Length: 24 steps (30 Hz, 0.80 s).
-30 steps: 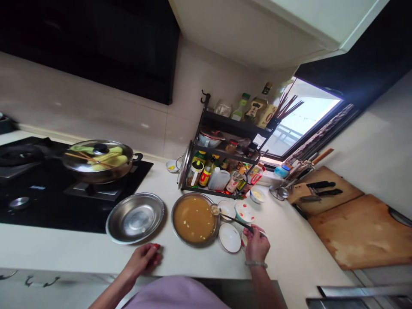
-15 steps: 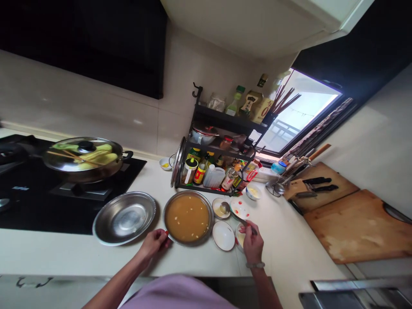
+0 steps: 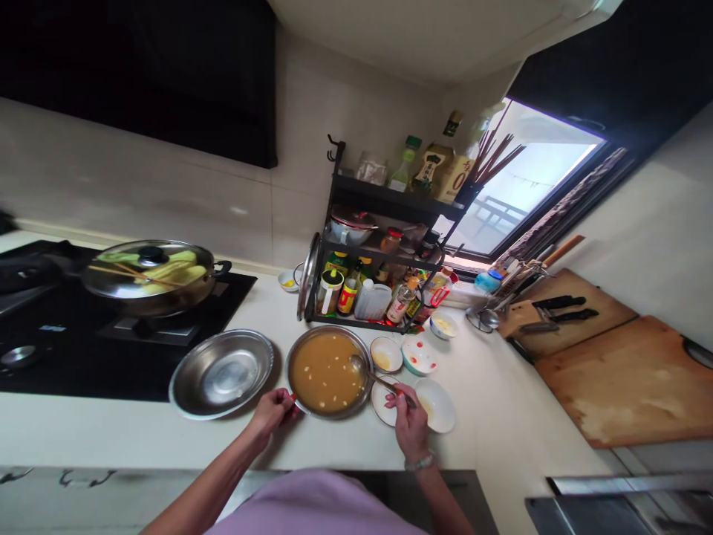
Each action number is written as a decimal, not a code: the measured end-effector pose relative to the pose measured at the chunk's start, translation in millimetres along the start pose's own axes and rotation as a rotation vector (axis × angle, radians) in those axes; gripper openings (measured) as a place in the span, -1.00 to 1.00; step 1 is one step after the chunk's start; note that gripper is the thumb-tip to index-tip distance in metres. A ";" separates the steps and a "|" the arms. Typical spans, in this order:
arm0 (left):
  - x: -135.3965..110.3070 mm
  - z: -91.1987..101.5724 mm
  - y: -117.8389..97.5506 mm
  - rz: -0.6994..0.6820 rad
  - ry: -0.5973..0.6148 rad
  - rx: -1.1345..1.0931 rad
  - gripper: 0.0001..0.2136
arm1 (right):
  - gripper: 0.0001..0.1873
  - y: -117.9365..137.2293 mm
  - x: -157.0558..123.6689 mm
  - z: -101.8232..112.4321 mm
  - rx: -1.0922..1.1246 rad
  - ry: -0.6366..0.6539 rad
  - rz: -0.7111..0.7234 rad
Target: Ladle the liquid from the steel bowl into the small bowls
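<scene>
My left hand (image 3: 274,412) has its fingers closed on the near-left rim of a round metal dish (image 3: 327,415). The dish holds brown liquid (image 3: 323,371) with pale bits floating in it. In my right hand (image 3: 411,425) is a metal spoon (image 3: 357,363), its head over the right side of the liquid. Beneath the spoon's handle lies a white plate (image 3: 382,402), partly covered by that hand. A white bowl (image 3: 443,407) stands just right of the hand. Beyond sit a small bowl with yellowish residue (image 3: 386,356) and a bowl with red marks inside (image 3: 419,358).
A wide steel basin (image 3: 223,375) stands left of the dish. On the black hob, a lidded pan (image 3: 150,279) holds greenish-yellow food. The seasoning rack (image 3: 384,256) rises behind. Cutting boards (image 3: 624,386) and a knife block (image 3: 521,319) are at the right.
My right hand has moved left, bringing the spoon from the small bowl to the metal dish. My left hand stays at the dish's rim. The view has shifted slightly.
</scene>
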<state>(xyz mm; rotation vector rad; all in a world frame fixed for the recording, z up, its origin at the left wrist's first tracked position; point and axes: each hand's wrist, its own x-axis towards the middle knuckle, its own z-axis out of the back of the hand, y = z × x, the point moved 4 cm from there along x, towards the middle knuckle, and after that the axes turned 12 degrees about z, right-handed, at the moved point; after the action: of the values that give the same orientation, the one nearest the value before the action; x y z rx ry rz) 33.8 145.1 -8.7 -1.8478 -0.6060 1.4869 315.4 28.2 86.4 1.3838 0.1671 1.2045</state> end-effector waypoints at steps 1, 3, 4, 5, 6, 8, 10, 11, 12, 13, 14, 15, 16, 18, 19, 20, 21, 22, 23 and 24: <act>-0.8 -0.1 -0.4 0.004 0.001 0.003 -0.55 | -0.56 -4.8 -0.3 -0.1 0.016 -0.048 -0.070; -2.2 -0.3 -1.1 0.010 0.003 0.002 -0.56 | -0.52 -13.2 0.9 3.2 0.057 -0.161 -0.193; -2.6 -0.2 -1.3 0.012 0.001 0.000 -0.57 | -0.51 -16.5 2.2 5.9 0.082 -0.215 -0.241; -3.0 -0.2 -1.4 0.012 -0.001 -0.001 -0.57 | -0.52 -19.2 3.7 8.8 0.110 -0.261 -0.279; -3.1 -0.2 -1.5 0.012 -0.004 -0.002 -0.57 | -0.54 -21.4 5.4 11.7 0.138 -0.299 -0.308; -3.1 -0.3 -1.4 0.015 -0.012 -0.010 -0.56 | -0.59 -24.4 8.4 17.2 0.190 -0.359 -0.346; -2.9 -0.7 -1.1 0.019 -0.012 -0.027 -0.55 | -0.63 -26.0 10.4 21.7 0.226 -0.399 -0.367; -2.7 -0.9 -1.1 0.020 -0.013 -0.036 -0.54 | -0.65 -26.4 11.3 23.6 0.237 -0.411 -0.376; -2.5 -1.0 -1.0 0.020 -0.012 -0.042 -0.54 | -0.66 -26.7 12.2 25.4 0.244 -0.419 -0.382; -2.3 -1.0 -1.0 0.020 -0.011 -0.044 -0.54 | -0.67 -26.9 13.4 27.4 0.249 -0.429 -0.387; -2.0 -1.0 -0.9 0.020 -0.011 -0.042 -0.54 | -0.68 -27.2 14.9 29.6 0.253 -0.441 -0.390; -1.7 -1.0 -0.8 0.017 -0.012 -0.037 -0.55 | -0.70 -27.5 16.9 32.2 0.258 -0.456 -0.389; -1.4 -0.8 -0.8 0.014 -0.016 -0.032 -0.55 | -0.71 -28.0 19.4 35.4 0.261 -0.477 -0.384; -0.8 -0.6 -0.6 0.010 -0.020 -0.018 -0.56 | -0.72 -29.9 25.5 43.1 0.258 -0.518 -0.367; -0.6 -0.5 -0.5 0.010 -0.024 -0.015 -0.56 | -0.72 -31.3 28.8 47.4 0.250 -0.535 -0.358; -0.4 -0.3 -0.4 0.012 -0.029 -0.017 -0.56 | -0.72 -33.1 32.2 51.6 0.239 -0.547 -0.348; -0.4 -0.2 -0.3 0.016 -0.032 -0.021 -0.56 | -0.71 -35.1 35.4 55.7 0.225 -0.556 -0.337; -0.4 -0.2 -0.2 0.021 -0.033 -0.028 -0.56 | -0.70 -37.1 38.2 59.5 0.207 -0.564 -0.325; -0.5 -0.3 -0.2 0.026 -0.031 -0.037 -0.56 | -0.69 -39.0 40.5 62.8 0.184 -0.568 -0.313; -0.6 -0.3 -0.1 0.032 -0.029 -0.044 -0.57 | -0.67 -40.7 42.3 65.4 0.156 -0.567 -0.301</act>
<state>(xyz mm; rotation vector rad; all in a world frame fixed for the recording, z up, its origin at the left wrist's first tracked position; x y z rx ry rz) 34.0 144.7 -8.2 -1.8796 -0.6306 1.5349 402.9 26.6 94.4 1.7139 0.0650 0.5308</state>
